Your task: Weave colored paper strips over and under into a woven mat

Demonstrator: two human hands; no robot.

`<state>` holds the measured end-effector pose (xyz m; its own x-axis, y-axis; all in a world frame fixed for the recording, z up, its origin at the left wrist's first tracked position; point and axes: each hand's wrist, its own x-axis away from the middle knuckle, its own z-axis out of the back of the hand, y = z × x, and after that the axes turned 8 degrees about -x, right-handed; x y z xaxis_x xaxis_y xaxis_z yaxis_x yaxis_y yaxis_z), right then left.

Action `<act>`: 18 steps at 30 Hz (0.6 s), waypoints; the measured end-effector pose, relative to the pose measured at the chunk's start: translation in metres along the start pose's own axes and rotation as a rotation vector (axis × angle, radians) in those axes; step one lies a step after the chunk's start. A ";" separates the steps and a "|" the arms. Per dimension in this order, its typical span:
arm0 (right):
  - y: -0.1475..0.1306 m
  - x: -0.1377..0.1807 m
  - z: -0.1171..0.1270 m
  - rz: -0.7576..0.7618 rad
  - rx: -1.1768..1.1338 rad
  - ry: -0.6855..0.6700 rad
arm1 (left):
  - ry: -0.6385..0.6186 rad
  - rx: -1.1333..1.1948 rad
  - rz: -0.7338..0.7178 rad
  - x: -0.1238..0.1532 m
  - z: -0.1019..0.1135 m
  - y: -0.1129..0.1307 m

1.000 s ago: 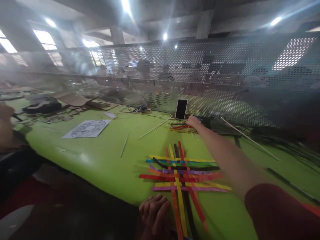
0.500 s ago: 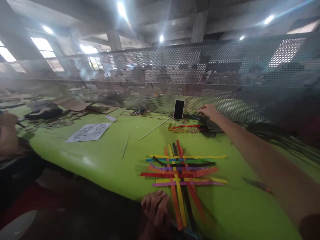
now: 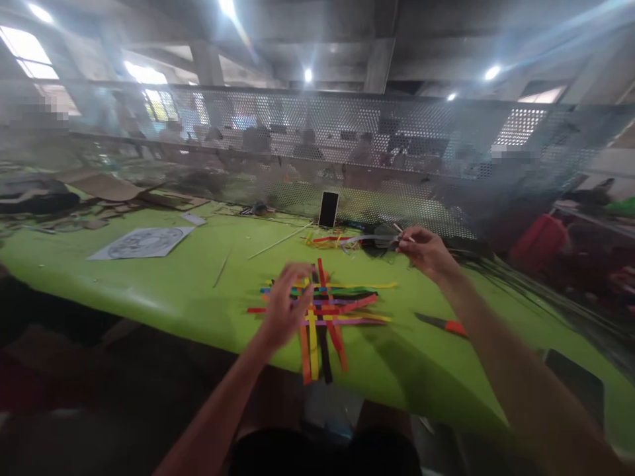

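Observation:
A loose weave of coloured strips, orange, yellow, black, red, purple, green and blue, lies flat on the green table. My left hand is over its left side, fingers stretched and thumb apart; whether it touches the strips I cannot tell. Farther back, my right hand pinches the end of a pale grey-white strip, which stretches left above a small pile of coloured strips. A knife with an orange handle lies below my right forearm.
A phone stands upright before a perforated metal screen. To the left are a printed circular drawing, thin sticks and brown sheet pieces. Long dark strips lie at right; a dark flat object is near the front.
My left hand has risen from the table's front edge onto the weave and opened. My right hand has come back from the pile with a pale strip. The view has shifted right.

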<state>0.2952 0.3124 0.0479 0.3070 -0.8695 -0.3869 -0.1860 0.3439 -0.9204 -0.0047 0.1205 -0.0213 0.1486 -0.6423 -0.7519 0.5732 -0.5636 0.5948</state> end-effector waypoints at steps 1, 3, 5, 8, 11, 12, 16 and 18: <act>0.002 0.003 -0.003 0.011 -0.023 -0.007 | -0.109 0.136 0.098 -0.026 -0.008 -0.006; 0.006 0.007 -0.008 0.034 -0.061 -0.017 | -0.365 0.319 0.221 -0.071 -0.027 -0.020; 0.011 0.009 -0.010 0.050 -0.085 -0.022 | -0.505 0.372 0.228 -0.102 -0.044 -0.032; 0.018 0.012 -0.005 0.061 -0.095 -0.010 | -0.648 0.411 0.218 -0.121 -0.060 -0.042; 0.026 0.016 0.001 0.062 -0.078 0.015 | -0.750 0.433 0.209 -0.121 -0.068 -0.046; 0.028 0.017 0.002 0.061 -0.065 0.021 | -0.766 0.447 0.210 -0.119 -0.070 -0.046; 0.038 0.021 0.004 0.048 0.033 0.028 | -0.779 0.541 0.245 -0.109 -0.073 -0.045; 0.042 0.021 0.004 0.052 0.101 0.042 | -0.818 0.544 0.276 -0.104 -0.073 -0.045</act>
<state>0.2979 0.3097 0.0008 0.2593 -0.8632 -0.4332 -0.1045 0.4208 -0.9011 0.0127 0.2504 0.0090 -0.4925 -0.8289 -0.2654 0.1277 -0.3704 0.9200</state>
